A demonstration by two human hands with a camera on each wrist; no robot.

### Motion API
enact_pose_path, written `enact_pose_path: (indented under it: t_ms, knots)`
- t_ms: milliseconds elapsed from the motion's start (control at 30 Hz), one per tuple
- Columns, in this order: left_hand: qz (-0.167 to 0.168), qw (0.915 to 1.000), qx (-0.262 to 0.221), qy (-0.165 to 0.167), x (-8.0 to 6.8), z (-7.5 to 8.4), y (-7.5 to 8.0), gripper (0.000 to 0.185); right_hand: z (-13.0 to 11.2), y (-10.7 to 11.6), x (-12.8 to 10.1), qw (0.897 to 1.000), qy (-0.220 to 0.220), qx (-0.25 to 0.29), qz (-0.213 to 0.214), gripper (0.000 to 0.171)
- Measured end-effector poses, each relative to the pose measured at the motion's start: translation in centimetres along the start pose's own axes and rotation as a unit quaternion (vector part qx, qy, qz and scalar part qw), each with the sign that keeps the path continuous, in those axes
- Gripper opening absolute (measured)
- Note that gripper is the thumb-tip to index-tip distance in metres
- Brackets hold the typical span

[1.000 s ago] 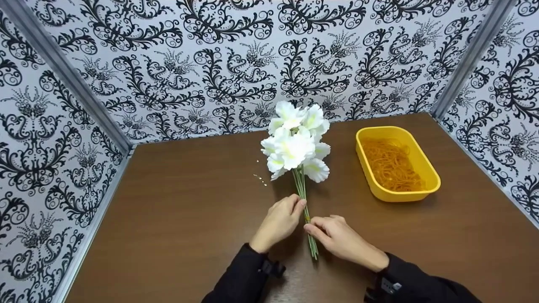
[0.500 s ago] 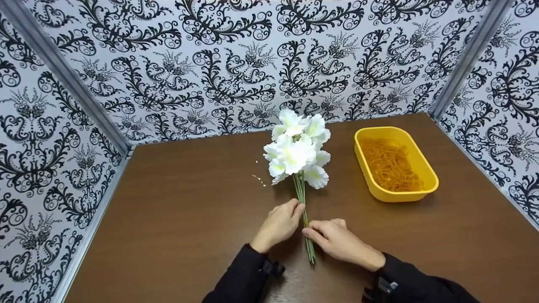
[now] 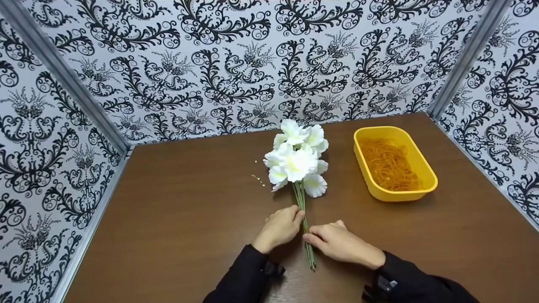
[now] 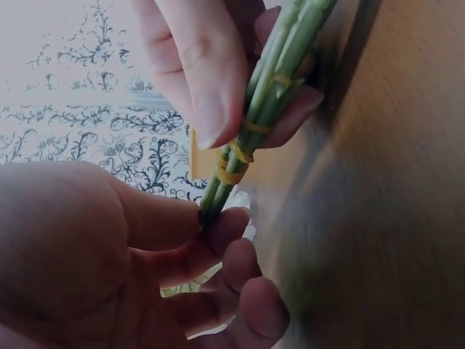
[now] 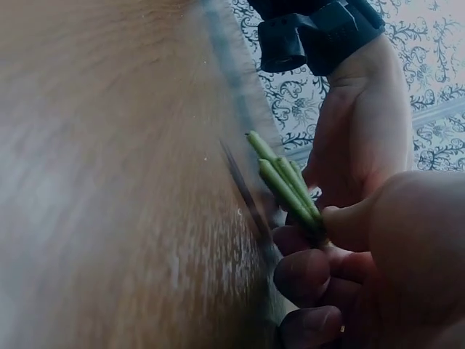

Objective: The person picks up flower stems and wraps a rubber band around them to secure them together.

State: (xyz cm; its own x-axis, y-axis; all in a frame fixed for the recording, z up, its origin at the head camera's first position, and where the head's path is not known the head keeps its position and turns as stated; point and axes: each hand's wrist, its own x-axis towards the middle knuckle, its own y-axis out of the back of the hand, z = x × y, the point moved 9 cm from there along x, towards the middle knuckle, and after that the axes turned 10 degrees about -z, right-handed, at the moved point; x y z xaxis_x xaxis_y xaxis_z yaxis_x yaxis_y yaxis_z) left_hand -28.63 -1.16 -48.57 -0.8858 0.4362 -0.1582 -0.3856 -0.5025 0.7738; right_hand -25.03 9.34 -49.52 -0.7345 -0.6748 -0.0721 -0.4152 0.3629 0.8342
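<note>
A bunch of white artificial flowers [image 3: 297, 162] with yellow-tinged petals lies toward me in the head view. My left hand [image 3: 280, 228] pinches its green stems [image 3: 300, 201] between thumb and fingers, below the blooms. Lower down, my right hand [image 3: 343, 244] grips the same stems, leaving their cut ends [image 5: 280, 174] poking out past it in the right wrist view. Between the two hands, yellow rubber bands [image 4: 231, 176] wrap the stems in the left wrist view. How the right fingers close behind the stems is partly hidden.
At the right of the brown table [image 3: 189, 202] stands a yellow tub [image 3: 428, 185] holding many loose rubber bands [image 3: 391, 164]. Small white specks [image 3: 258, 179] lie left of the flowers. Patterned panels [image 3: 236, 67] enclose the back and sides.
The flower bunch has shifted down toward the person, with both hands moving slightly the same way while keeping hold of the stems. The tub stays where it was.
</note>
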Motion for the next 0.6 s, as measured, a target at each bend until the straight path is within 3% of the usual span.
enact_pose_path:
  t_ms: [200, 600]
  knots:
    - [-0.003, 0.9996, 0.014, 0.026, 0.07, -0.40, -0.28, 0.028, -0.08, 0.01, -0.08, 0.999, 0.011, -0.028, -0.010, 0.039]
    - [0.013, 0.9978, 0.046, 0.046, 0.11, -0.28, -0.52, 0.025, -0.32, -0.34, -0.22, 0.996, 0.030, -0.068, -0.039, 0.038]
